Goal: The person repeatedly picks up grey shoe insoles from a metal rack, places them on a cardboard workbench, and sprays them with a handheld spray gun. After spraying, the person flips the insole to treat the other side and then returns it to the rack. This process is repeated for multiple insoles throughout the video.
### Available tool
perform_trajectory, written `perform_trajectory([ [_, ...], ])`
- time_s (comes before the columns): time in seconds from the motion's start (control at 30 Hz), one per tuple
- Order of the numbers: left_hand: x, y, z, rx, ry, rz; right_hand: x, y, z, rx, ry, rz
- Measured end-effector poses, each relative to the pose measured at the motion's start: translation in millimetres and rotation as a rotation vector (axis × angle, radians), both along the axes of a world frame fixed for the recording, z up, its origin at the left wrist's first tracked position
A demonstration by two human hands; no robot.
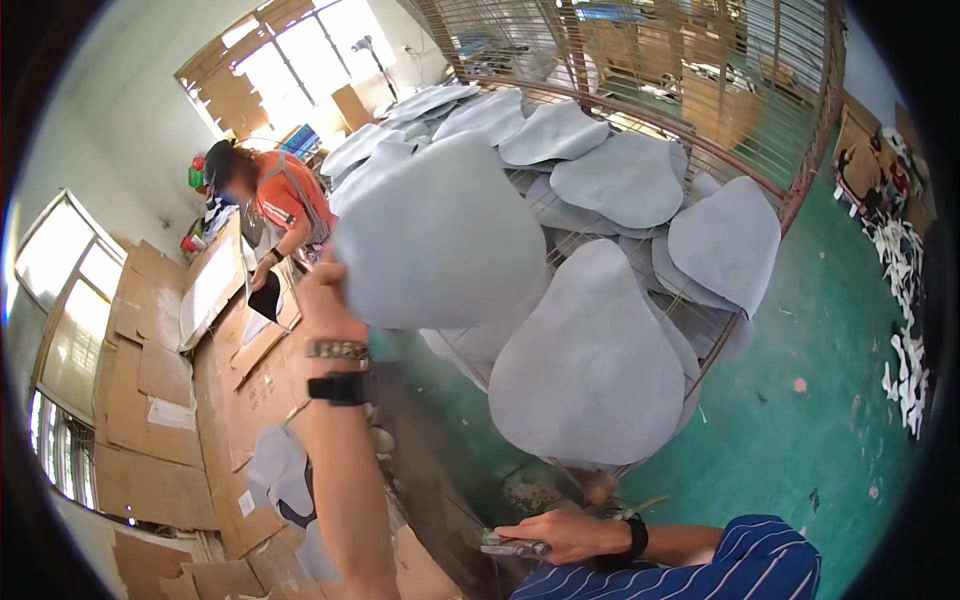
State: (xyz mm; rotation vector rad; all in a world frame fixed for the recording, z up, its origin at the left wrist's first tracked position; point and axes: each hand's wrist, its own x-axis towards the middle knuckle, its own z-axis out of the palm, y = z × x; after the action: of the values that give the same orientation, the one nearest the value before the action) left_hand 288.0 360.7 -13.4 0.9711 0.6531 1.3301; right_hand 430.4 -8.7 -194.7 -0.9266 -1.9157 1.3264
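**Grey pieces on the wire rack: many laid, one in hand**

Grey cut piece is up in our left hand, raised at arm's length above the near end of the wire rack; our fingers are closed on its left edge. In the head view, the rack's slanted shelf already carries a good many like grey pieces, overlapping from the far end down to a large one hanging at the near edge. We judge the laying well along, with the held piece not yet set down and a few more grey pieces lying on the cardboard-covered table at our left.

Our right hand sits low by our striped sleeve, fingers curled around a small metallic tool; what kind of tool we cannot tell.

For room: the rack's rusty frame edge runs diagonally on the right, with open green floor beyond it, scattered with white scraps farther right. On the left the table edge presses close, and another person in an orange shirt works at its far end, well apart from us.
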Motion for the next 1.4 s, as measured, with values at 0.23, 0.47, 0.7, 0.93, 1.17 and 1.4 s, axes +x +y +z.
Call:
perform_trajectory([
  [0.23,7,-13,-126,-0.218,0.383,0.187,16,7,-4,-0.047,-0.069,0.067],
  [0.47,-172,-252,-282,-0.515,0.173,0.189,-23,12,20,-0.027,-0.021,0.238],
  [0.7,-219,-570,-403,-1.037,0.245,0.556,-82,-9,87,0.06,-0.064,0.503],
  [0.93,-158,-791,-473,-1.246,0.339,0.758,-141,-58,114,0.068,-0.229,0.924],
  [1.17,-220,-746,-402,-0.917,1.246,1.48,-199,-99,105,0.157,-0.292,1.007],
  [1.4,-304,-681,-409,-1.044,1.584,1.085,-221,-156,105,0.166,-0.354,0.94],
])
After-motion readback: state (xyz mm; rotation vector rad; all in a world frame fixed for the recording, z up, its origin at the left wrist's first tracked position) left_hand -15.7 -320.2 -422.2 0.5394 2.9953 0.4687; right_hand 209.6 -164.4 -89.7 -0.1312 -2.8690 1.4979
